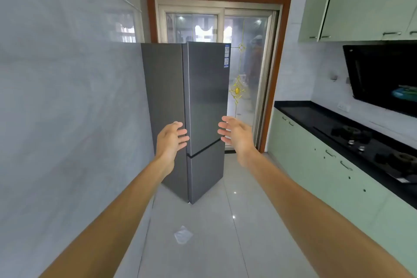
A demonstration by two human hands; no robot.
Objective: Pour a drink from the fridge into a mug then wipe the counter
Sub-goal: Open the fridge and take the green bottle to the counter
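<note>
A tall grey fridge (206, 88) stands ahead against the left wall, both its doors closed. My left hand (171, 140) is stretched out in front of the fridge's left edge, fingers spread and relaxed, holding nothing. My right hand (235, 134) is raised in front of the fridge's right edge, fingers also spread and empty. Both hands appear short of the fridge; I cannot tell if either touches it. No mug, drink or cloth is in sight.
A black counter (300, 111) with a gas hob (361, 142) runs along the right over pale green cabinets (316, 165). A black range hood (383, 77) hangs above. A glass sliding door (248, 63) is behind the fridge. A pale scrap (183, 235) lies on the tiled floor.
</note>
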